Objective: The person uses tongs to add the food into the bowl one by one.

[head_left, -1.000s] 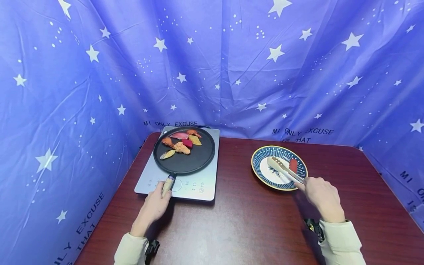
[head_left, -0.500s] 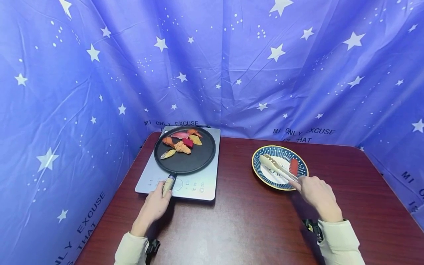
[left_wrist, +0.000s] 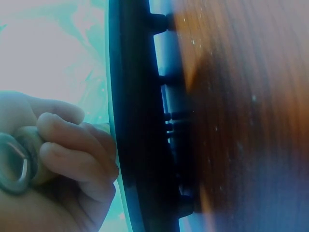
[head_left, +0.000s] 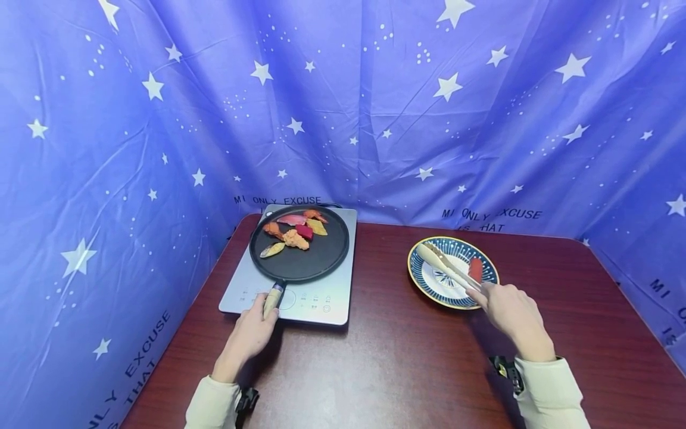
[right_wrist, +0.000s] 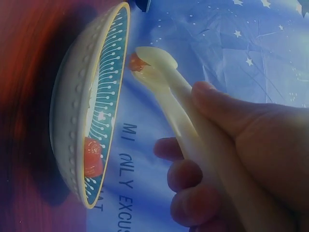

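My left hand (head_left: 250, 328) grips the wood-coloured handle (head_left: 271, 302) of a flat black frying pan (head_left: 316, 262), which sits on a silver induction cooker (head_left: 334, 298). Several food pieces lie in the pan, among them a dark red cube (head_left: 304, 232) and a yellow leaf-shaped piece (head_left: 272, 249). My right hand (head_left: 517, 316) holds cream-coloured tongs (right_wrist: 176, 92) over a blue-patterned plate (head_left: 420, 285). Between the tong tips, in the right wrist view, a small orange-red piece (right_wrist: 136, 63) is pinched above the rim. A red food piece (head_left: 475, 269) lies in the plate's right side.
The dark red wooden table (head_left: 386, 357) spreads between cooker and plate. A blue star-printed curtain (head_left: 354, 107) stands behind and along both sides. In the left wrist view, the cooker's edge (left_wrist: 137, 145) runs close by the hand.
The tongs have swung left and away across the plate, from its middle to its far left rim. My left hand and the pan have stayed in place.
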`<state>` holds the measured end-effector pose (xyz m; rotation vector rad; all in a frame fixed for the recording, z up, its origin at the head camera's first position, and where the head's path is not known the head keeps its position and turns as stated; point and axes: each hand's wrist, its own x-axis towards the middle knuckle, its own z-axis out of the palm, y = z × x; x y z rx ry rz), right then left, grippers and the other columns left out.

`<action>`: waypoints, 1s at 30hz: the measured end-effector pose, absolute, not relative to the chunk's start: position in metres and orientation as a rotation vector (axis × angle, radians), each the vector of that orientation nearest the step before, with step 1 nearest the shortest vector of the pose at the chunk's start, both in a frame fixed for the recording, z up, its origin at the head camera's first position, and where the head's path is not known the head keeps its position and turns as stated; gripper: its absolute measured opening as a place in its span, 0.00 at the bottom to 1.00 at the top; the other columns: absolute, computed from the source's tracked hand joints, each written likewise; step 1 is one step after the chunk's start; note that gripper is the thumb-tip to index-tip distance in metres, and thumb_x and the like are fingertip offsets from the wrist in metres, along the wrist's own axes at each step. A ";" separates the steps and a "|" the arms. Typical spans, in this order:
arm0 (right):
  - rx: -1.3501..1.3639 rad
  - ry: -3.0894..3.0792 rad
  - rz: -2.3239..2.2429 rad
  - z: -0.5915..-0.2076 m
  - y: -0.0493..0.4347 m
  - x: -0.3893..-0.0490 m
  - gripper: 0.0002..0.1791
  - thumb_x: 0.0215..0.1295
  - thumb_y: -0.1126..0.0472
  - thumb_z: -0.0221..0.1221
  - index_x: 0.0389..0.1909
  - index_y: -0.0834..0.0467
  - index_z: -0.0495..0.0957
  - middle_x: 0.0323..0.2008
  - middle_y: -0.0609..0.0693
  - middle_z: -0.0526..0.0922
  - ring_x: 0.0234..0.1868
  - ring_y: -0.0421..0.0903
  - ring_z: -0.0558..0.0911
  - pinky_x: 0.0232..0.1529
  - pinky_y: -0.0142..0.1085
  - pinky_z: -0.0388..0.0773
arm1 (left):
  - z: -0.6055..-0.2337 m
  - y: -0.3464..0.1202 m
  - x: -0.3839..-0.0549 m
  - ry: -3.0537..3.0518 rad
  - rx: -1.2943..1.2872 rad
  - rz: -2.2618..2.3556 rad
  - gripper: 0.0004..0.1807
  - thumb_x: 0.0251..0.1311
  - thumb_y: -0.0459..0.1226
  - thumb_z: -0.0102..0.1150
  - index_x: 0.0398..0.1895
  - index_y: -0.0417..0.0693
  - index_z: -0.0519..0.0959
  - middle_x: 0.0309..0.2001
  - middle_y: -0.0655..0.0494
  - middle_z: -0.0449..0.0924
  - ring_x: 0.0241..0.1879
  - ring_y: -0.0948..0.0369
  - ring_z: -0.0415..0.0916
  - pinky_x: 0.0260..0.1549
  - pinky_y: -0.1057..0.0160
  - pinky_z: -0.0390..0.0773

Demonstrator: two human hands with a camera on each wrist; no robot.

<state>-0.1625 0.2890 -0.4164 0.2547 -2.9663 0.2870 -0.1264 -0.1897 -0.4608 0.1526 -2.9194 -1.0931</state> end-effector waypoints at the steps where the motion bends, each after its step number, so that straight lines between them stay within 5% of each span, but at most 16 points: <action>1: 0.255 -2.963 0.288 -0.416 0.289 -0.162 0.21 0.68 0.44 0.51 0.27 0.57 0.76 0.23 0.63 0.77 0.22 0.64 0.76 0.19 0.56 0.67 | -0.461 -0.190 -0.126 -2.920 0.152 -1.094 0.21 0.64 0.41 0.49 0.60 0.46 0.66 0.21 0.51 0.69 0.19 0.56 0.66 0.18 0.59 0.65; 22: 0.272 -2.894 0.312 -0.399 0.273 -0.158 0.22 0.68 0.42 0.51 0.39 0.57 0.79 0.23 0.62 0.78 0.22 0.63 0.77 0.18 0.54 0.67 | -0.462 -0.190 -0.128 -2.916 0.134 -1.065 0.21 0.64 0.42 0.49 0.59 0.46 0.66 0.21 0.51 0.69 0.21 0.56 0.67 0.19 0.58 0.66; 30: 0.314 -2.841 0.300 -0.390 0.258 -0.162 0.21 0.66 0.42 0.52 0.23 0.54 0.70 0.14 0.52 0.69 0.17 0.59 0.73 0.16 0.52 0.64 | -0.461 -0.190 -0.128 -2.918 0.144 -1.073 0.21 0.64 0.42 0.49 0.59 0.45 0.66 0.22 0.50 0.70 0.20 0.56 0.67 0.19 0.58 0.66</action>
